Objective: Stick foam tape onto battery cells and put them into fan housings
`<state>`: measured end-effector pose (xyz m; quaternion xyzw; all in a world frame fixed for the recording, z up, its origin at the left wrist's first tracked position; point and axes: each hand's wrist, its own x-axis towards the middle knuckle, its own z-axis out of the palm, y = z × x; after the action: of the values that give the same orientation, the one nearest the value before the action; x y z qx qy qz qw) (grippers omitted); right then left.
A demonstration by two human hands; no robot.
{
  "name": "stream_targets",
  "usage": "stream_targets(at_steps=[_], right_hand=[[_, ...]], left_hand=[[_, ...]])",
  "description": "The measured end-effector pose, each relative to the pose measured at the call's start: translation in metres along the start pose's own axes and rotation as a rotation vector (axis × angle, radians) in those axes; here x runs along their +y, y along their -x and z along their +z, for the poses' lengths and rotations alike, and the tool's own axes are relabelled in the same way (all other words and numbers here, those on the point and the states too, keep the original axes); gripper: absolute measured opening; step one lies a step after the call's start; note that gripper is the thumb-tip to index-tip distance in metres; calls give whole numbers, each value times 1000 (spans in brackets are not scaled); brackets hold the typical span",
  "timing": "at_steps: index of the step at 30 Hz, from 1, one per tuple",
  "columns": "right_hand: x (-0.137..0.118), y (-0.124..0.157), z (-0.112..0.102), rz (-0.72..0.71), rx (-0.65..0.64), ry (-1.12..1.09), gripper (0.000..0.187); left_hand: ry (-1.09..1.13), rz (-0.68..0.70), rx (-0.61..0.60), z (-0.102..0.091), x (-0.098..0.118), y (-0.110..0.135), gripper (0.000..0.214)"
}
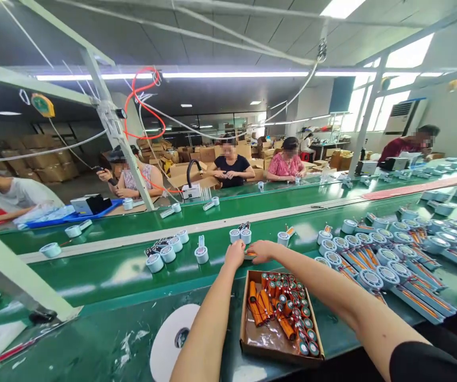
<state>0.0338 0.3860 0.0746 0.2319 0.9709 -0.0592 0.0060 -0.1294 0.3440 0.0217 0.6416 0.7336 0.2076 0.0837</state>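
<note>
My left hand (235,254) and my right hand (261,251) meet over the green belt, fingers bent around a light-blue housing (249,257). Only a small part of it, with a bit of orange, shows between them. Just beyond my fingers, two round light-blue heads (240,235) stand side by side. Below my hands is an open cardboard box (243,331) of orange battery cells (288,324) with thin wires. Some cells stand upright and others lie loose.
Many light-blue round-headed housings (371,278) crowd the belt at right, several showing orange cells. A white reel (168,339) lies left of the box. A metal post (17,265) rises at left. Several people sit across the green belt (113,270).
</note>
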Motion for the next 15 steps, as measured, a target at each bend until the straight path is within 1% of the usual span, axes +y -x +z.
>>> stream_targets(at_steps=[1,2,3,4,5,6,7,8,9,10,11,12,13,14,15], right_hand=[[-1,19,-5,17,72,-47,28],[-3,43,-7,41,142,-102,26],[-6,73,-5,70,204,-157,24],[-9,108,2,101,263,-206,23],[-13,148,15,132,307,-261,20],[-16,190,34,165,332,-307,24],[-19,232,56,208,373,-383,33],[-22,273,79,246,436,-596,38],[-25,311,102,293,463,-793,41],[-29,342,120,341,479,-940,42],[-33,368,133,392,505,-1063,44],[-39,386,139,433,525,-1141,44],[-46,397,139,459,553,-1186,45],[-54,401,132,468,588,-1213,46],[-63,399,122,458,615,-1229,46]], left_hand=[[4,2,9,-8,0,10,43],[7,4,19,-17,-2,26,45],[8,4,28,-26,-8,49,47],[5,0,34,-35,-18,78,49],[-3,-10,36,-45,-30,114,51],[-14,-33,35,-53,-43,153,51],[-32,-58,31,-61,-57,195,51],[-56,-84,20,-68,-69,235,54],[-98,-114,-11,-73,-78,272,59],[-154,-143,-66,-78,-85,303,66],[-204,-170,-126,-81,-88,327,74],[-246,-192,-186,-84,-88,343,81],[-272,-209,-237,-86,-86,351,86],[-279,-220,-272,-87,-84,352,90],[-272,-227,-290,-88,-81,347,92]])
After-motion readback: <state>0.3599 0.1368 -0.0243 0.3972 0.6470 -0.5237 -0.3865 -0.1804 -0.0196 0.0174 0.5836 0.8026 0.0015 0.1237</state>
